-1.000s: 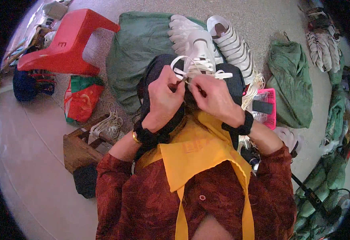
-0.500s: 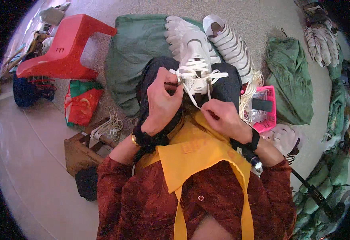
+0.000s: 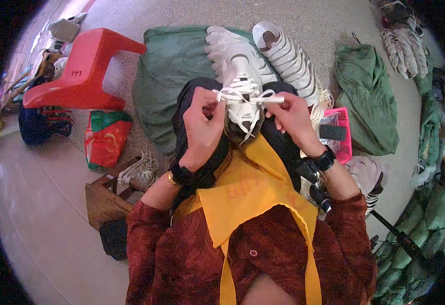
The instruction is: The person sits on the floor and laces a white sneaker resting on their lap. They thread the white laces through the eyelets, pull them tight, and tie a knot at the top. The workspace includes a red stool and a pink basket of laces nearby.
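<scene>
A white sneaker (image 3: 244, 110) rests between my knees, its tongue and ankle end toward me. White shoelaces (image 3: 243, 95) criss-cross its front and are looped across it, with loose ends hanging down over the tongue. At its left side my left hand (image 3: 202, 124) pinches a loop of the lace between thumb and finger. My right hand (image 3: 297, 119) is closed on the other side of the lace, which is stretched out to the right. Just beyond the sneaker, a row of white shoe uppers (image 3: 222, 40) lies on a green sack (image 3: 164, 66).
Another stacked row of white uppers (image 3: 291, 61) lies at the far right of the sneaker, near a pink basket (image 3: 345, 147). A green sack (image 3: 367, 96) lies farther right. On the left are a red plastic chair (image 3: 88, 63), a red-green bag (image 3: 108, 140) and a wooden stool (image 3: 103, 203) with laces.
My right hand has moved up and outward from below the sneaker and now pulls the lace to the right. The loose ends have dropped over the tongue. My left hand stays nearly in place.
</scene>
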The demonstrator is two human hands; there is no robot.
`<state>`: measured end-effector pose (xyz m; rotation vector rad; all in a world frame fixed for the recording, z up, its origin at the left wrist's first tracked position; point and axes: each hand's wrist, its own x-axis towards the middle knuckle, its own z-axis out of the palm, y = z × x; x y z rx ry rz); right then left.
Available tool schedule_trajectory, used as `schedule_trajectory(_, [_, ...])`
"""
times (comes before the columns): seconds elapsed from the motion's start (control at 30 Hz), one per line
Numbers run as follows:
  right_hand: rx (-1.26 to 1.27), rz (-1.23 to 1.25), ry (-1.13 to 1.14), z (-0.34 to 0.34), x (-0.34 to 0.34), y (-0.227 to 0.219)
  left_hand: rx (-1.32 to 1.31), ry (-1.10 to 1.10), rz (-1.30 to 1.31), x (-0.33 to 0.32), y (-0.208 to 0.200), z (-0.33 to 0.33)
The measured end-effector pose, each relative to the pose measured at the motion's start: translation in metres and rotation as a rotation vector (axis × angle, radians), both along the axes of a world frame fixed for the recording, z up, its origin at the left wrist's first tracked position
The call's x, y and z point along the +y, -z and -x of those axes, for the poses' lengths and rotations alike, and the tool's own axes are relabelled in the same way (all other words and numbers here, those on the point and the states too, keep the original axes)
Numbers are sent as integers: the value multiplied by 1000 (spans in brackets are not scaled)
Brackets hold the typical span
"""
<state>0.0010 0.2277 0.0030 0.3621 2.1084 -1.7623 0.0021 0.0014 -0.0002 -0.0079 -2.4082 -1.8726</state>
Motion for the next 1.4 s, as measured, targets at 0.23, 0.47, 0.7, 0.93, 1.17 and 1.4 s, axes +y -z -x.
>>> schedule_trajectory(0.23, [320, -133, 47, -19, 5, 14, 83, 28, 57, -2, 1, 0])
schedule_trajectory(0.47, [752, -508, -225, -37, 6, -5, 73, 37, 60, -4, -5, -4])
schedule_trajectory(0.7, [642, -470, -152, -31, 8, -11, 34, 59, 83, -16, 6, -4])
schedule_trajectory(0.93, [550, -494, -116, -19, 18, 2, 7, 59, 59, -18, 10, -9])
schedule_trajectory(1.17, [198, -60, 68, -8, 16, -1, -89, 86, 130, -25, 1, -11])
schedule_trajectory(1.4, [429, -276, -74, -13, 13, 4, -30, 102, 285, -31, -3, -23])
